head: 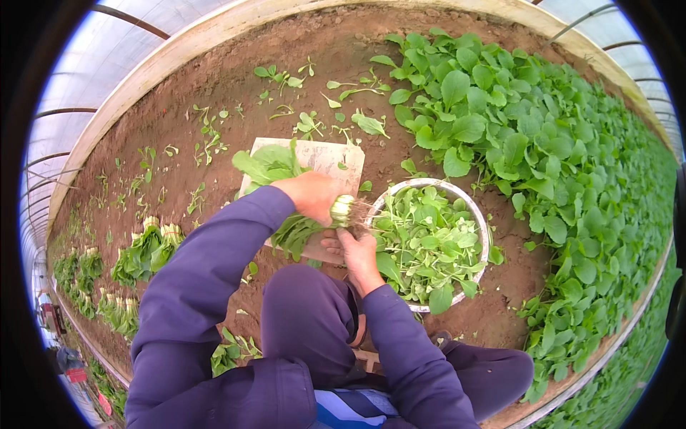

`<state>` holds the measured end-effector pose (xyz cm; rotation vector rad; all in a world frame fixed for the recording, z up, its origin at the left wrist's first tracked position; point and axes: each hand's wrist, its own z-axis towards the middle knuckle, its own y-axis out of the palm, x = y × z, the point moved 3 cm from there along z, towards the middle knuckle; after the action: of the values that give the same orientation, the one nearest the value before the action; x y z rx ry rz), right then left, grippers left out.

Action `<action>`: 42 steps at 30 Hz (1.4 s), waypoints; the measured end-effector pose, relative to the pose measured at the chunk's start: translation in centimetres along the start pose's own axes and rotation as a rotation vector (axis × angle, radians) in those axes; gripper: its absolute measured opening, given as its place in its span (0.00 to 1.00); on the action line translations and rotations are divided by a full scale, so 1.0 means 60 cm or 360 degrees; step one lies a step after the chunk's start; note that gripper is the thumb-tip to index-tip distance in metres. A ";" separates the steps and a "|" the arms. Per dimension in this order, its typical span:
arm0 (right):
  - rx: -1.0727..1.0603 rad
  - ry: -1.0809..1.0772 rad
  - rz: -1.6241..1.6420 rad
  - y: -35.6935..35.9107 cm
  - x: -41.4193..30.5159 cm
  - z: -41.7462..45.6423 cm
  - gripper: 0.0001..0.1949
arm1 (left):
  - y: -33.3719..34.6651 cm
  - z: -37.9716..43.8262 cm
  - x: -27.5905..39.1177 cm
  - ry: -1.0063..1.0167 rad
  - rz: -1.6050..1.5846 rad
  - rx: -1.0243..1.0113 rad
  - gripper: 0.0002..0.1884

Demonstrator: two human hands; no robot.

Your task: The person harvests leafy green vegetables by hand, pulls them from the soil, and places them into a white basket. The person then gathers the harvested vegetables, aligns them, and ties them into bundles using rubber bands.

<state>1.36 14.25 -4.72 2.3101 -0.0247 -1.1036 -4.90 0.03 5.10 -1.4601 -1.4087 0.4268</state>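
Observation:
My left hand [312,194] is closed around a bunch of leafy greens [292,230], its pale stems and thin roots pointing right and its leaves spreading left. Just below the root end is my right hand [358,257], fingers bent at the roots; whether it grips them cannot be told. Under the bunch lies a pale flat board [327,158] on the soil. Close by on the right, a round tub with a whitish rim [478,206] is full of loose green leaves and small plants [423,241].
Dense leafy plants [536,134] grow along the right side. Tied bunches of greens [142,252] lie on the soil at left. Loose seedlings [308,124] are scattered beyond the board. A pale curved border [161,61] and the plastic greenhouse wall [128,40] enclose the bed.

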 end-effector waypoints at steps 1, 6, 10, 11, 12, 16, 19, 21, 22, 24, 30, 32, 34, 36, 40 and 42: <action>-0.0001 0.0026 0.0040 -0.014 -0.003 0.003 0.13 | 0.009 0.019 0.000 0.0004 0.0006 -0.0029 0.21; 0.0138 0.0097 0.0088 -0.038 -0.001 0.009 0.16 | 0.038 0.079 -0.020 0.0040 0.0086 -0.0067 0.26; 0.0237 0.0057 0.0036 -0.042 0.003 0.031 0.16 | 0.013 0.081 -0.017 0.0123 0.0142 0.0122 0.34; 0.0240 0.0068 0.0009 -0.044 -0.001 0.034 0.17 | 0.001 0.077 -0.014 0.0137 0.0158 0.0197 0.35; 0.0230 0.0085 -0.0021 -0.043 -0.002 0.036 0.18 | -0.001 0.070 -0.018 0.0130 0.0149 0.0221 0.38; 0.0261 0.0086 -0.0030 -0.044 -0.007 0.043 0.18 | -0.017 0.036 -0.009 -0.0059 0.0666 0.0426 0.34; 0.0305 0.0108 -0.0044 -0.043 -0.009 0.046 0.18 | -0.003 0.027 -0.012 -0.0040 0.0845 0.0671 0.31; 0.0324 0.0133 -0.0041 -0.042 -0.005 0.048 0.18 | 0.008 0.026 -0.019 -0.0169 0.0976 0.0631 0.28; 0.0310 0.0130 -0.0032 -0.041 -0.003 0.047 0.18 | 0.017 0.028 -0.030 -0.0209 0.0995 0.0603 0.28; 0.0291 0.0117 -0.0018 -0.041 -0.002 0.047 0.18 | 0.031 0.034 -0.048 -0.0224 0.1000 0.0602 0.28; 0.0222 0.0148 0.0010 -0.049 -0.004 0.047 0.19 | 0.044 0.053 -0.089 -0.0110 0.0835 0.0607 0.29; 0.0196 0.0144 -0.0020 -0.049 -0.004 0.041 0.19 | 0.042 0.053 -0.095 -0.0110 0.0888 0.0578 0.29; 0.0202 0.0160 -0.0071 -0.060 -0.006 0.030 0.19 | 0.034 0.056 -0.089 -0.0094 0.0874 0.0575 0.29; 0.0222 0.0203 -0.0129 -0.074 -0.007 0.018 0.19 | 0.024 0.051 -0.084 -0.0075 0.0808 0.0584 0.30; 0.0284 0.0191 -0.0251 -0.107 -0.004 -0.008 0.18 | -0.001 0.035 -0.067 -0.0076 0.0730 0.0630 0.31; 0.0321 0.0165 -0.0338 -0.120 -0.003 -0.022 0.17 | -0.007 0.028 -0.059 -0.0083 0.0739 0.0700 0.29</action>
<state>0.59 20.94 -7.57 2.5958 0.1597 -1.1267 -7.39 -2.51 3.36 -1.4012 -0.9230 1.0053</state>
